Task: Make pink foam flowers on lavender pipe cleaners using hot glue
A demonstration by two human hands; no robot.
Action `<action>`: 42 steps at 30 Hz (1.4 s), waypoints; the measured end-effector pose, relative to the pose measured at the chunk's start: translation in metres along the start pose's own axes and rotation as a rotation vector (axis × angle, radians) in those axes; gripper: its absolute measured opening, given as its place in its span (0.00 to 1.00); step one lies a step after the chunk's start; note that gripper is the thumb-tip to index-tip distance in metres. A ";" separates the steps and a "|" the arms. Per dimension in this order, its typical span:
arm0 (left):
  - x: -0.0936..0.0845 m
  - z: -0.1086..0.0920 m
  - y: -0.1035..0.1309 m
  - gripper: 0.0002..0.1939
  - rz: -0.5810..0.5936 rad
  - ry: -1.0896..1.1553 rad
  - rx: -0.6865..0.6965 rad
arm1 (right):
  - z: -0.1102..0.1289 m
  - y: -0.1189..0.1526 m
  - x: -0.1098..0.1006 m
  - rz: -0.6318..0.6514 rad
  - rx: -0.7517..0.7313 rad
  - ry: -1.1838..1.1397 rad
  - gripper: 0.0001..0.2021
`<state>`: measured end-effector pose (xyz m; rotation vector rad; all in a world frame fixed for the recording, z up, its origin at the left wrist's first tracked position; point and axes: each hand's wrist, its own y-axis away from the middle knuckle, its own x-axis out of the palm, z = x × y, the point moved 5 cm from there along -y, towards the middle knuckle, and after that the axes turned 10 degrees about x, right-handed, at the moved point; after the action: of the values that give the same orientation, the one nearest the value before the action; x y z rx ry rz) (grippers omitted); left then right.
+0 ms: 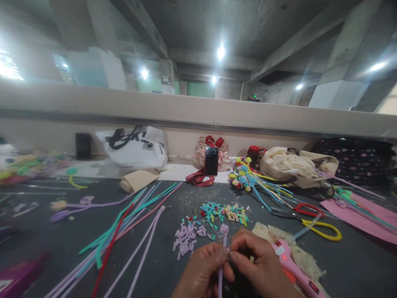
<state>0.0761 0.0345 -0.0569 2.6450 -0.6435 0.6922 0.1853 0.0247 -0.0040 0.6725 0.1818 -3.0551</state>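
Note:
A lilac pipe cleaner [220, 281] stands upright between my hands, with a small fuzzy lilac bud [224, 229] at its top. My left hand [204, 265] is closed around the stem below the bud. Against it, the thumb and fingertips of my right hand [259, 260] are pinched together at the stem; whatever lies between those tips is too small to make out. Just beyond my left hand is a pile of cut lilac pieces [186, 239]. Farther back lie mixed teal, yellow and peach pieces [223, 212]. A pink glue gun [294, 267] with a lit red light rests beside my right hand.
Long pipe cleaners [120, 223] spread across the left. To the right lie scissors [322, 229] with red and yellow handles, and a bundle of colourful flower stems [248, 176]. A phone [211, 161] leans at the back, near a white bag [136, 151].

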 end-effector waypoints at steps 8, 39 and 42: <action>-0.002 0.002 -0.001 0.20 0.023 -0.005 0.042 | 0.004 0.002 0.008 0.102 0.171 -0.160 0.04; -0.005 0.001 -0.001 0.21 -0.016 -0.057 0.049 | -0.015 -0.005 0.003 0.050 0.256 -0.442 0.10; -0.005 -0.002 0.000 0.23 -0.041 -0.145 0.065 | -0.021 -0.005 0.008 0.082 0.395 -0.532 0.15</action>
<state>0.0714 0.0375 -0.0577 2.7792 -0.6128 0.5215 0.1869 0.0318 -0.0253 -0.1518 -0.4465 -3.0725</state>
